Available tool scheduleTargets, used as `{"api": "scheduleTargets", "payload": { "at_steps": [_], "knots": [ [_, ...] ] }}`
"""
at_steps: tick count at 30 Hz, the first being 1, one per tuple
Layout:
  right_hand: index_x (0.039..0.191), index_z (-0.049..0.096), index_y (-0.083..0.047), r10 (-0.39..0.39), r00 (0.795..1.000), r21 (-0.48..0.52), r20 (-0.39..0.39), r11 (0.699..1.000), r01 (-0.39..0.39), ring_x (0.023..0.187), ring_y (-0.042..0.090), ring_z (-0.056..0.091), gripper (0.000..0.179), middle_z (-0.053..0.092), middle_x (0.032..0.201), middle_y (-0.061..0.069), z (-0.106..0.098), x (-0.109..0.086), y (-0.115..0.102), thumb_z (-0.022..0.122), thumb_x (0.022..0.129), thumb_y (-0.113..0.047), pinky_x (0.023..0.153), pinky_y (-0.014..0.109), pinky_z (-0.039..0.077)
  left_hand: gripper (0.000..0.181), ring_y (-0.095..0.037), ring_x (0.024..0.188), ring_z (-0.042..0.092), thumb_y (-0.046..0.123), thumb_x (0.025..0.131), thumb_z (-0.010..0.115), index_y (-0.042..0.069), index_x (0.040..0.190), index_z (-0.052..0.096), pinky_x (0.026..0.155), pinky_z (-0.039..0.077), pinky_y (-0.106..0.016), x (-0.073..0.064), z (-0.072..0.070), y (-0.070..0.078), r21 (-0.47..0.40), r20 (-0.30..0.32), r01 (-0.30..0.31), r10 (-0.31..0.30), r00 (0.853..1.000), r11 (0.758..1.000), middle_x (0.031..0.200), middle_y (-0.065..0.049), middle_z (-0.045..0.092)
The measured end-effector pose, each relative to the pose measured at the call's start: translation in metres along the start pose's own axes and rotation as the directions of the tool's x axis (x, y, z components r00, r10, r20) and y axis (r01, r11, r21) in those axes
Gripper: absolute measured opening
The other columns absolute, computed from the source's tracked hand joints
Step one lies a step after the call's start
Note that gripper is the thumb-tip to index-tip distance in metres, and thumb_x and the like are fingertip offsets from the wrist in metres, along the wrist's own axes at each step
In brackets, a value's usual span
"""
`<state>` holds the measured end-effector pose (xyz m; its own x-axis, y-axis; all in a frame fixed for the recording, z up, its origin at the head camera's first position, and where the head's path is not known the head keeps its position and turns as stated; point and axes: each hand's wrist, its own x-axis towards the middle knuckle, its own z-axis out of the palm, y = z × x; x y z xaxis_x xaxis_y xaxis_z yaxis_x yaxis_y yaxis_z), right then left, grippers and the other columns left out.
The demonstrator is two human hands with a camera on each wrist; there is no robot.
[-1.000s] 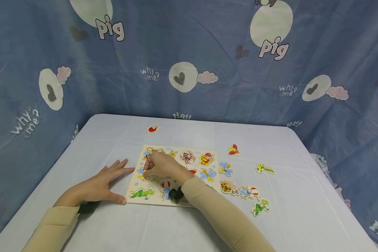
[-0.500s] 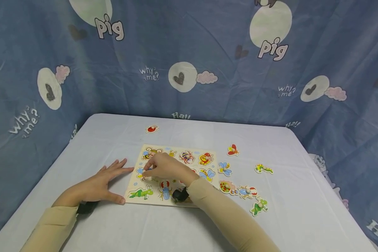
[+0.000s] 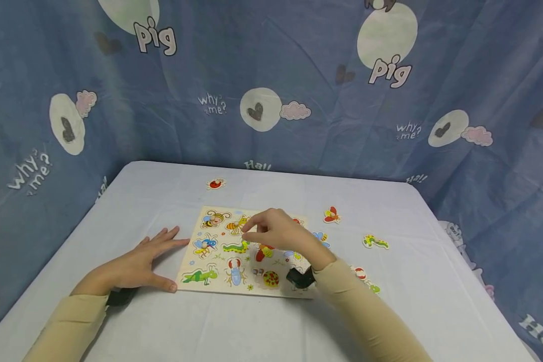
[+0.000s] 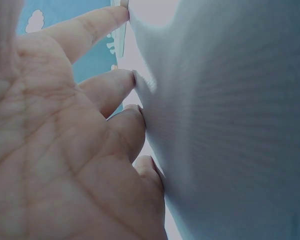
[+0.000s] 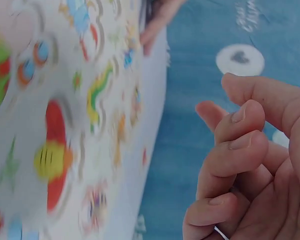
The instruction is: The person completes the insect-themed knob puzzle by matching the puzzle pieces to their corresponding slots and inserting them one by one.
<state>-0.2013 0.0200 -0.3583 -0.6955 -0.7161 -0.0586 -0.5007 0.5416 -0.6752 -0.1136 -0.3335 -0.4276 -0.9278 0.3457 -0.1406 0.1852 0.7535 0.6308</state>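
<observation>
My left hand [image 3: 146,261] rests on the white tablecloth with fingers spread, its index finger and thumb at the left edge of the insect puzzle board [image 3: 208,288]. Above the board's middle hovers my right hand [image 3: 282,234], loosely bent and holding nothing. In the right wrist view, its thumb and fingertips stand apart in the air. A mosquito piece [image 3: 205,246] lies in the middle row at the board's left side. A green caterpillar picture [image 3: 236,247] and a red-winged insect picture [image 3: 264,252] show below the right hand, which hides part of the upper right board.
Behind the board lies a ladybug piece [image 3: 215,184]. To the right are a red-winged fly piece [image 3: 332,215], a caterpillar piece [image 3: 375,242] and a blue-winged piece [image 3: 321,238]. The right sleeve [image 3: 366,311] partly covers a beetle piece [image 3: 360,272] and a grasshopper piece [image 3: 373,287].
My right hand has let go of the mosquito piece at the board's left side, lifted and moved right, uncovering that piece and the caterpillar picture. The left hand stays at the board's edge.
</observation>
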Motion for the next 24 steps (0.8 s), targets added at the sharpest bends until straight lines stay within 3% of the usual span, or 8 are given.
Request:
{"api": "scheduleTargets", "payload": {
  "at_steps": [5,11,16,24],
  "knots": [
    [0.117,0.082,-0.014,0.05,0.996,0.01,-0.079,0.999,-0.049,0.054,0.011,0.038,0.023,0.043,0.057,-0.006,-0.022,-0.029,0.02,0.074,0.102,-0.03,0.058,0.025,0.036,0.111,-0.057,0.164,0.003,0.046,0.066,0.1,0.017,0.161,0.05,0.124,0.001,-0.084,0.0,0.0,0.001,0.001,0.004,-0.001,0.001,1.0,1.0,0.178,-0.028,0.015],
    [0.12,0.081,-0.012,0.118,0.983,0.018,-0.139,0.993,-0.117,0.057,0.013,0.041,0.027,0.046,0.058,-0.005,-0.046,-0.056,0.043,0.074,0.102,-0.031,0.056,0.027,0.036,0.112,-0.056,0.164,0.001,0.051,0.066,0.099,0.018,0.162,0.049,0.125,-0.001,-0.083,0.0,-0.003,-0.002,-0.003,0.008,0.005,-0.005,1.0,1.0,0.179,-0.028,0.013],
    [0.119,0.081,-0.012,0.193,0.96,-0.002,-0.204,0.98,-0.198,0.06,0.015,0.043,0.026,0.053,0.066,-0.003,-0.063,-0.086,0.062,0.075,0.101,-0.03,0.058,0.027,0.038,0.112,-0.056,0.165,0.0,0.052,0.067,0.098,0.017,0.161,0.048,0.125,-0.003,-0.083,0.001,-0.006,-0.004,-0.017,0.007,-0.004,0.004,1.0,1.0,0.179,-0.028,0.013],
    [0.122,0.078,-0.005,0.279,0.936,0.048,-0.214,0.96,-0.275,0.061,0.013,0.048,0.031,0.055,0.068,0.0,-0.069,-0.149,0.093,0.076,0.101,-0.027,0.058,0.027,0.041,0.114,-0.056,0.165,0.0,0.052,0.065,0.099,0.017,0.161,0.049,0.125,-0.003,-0.083,0.002,-0.002,-0.001,-0.028,0.014,0.007,-0.006,1.0,1.0,0.179,-0.028,0.013]
  ]
}}
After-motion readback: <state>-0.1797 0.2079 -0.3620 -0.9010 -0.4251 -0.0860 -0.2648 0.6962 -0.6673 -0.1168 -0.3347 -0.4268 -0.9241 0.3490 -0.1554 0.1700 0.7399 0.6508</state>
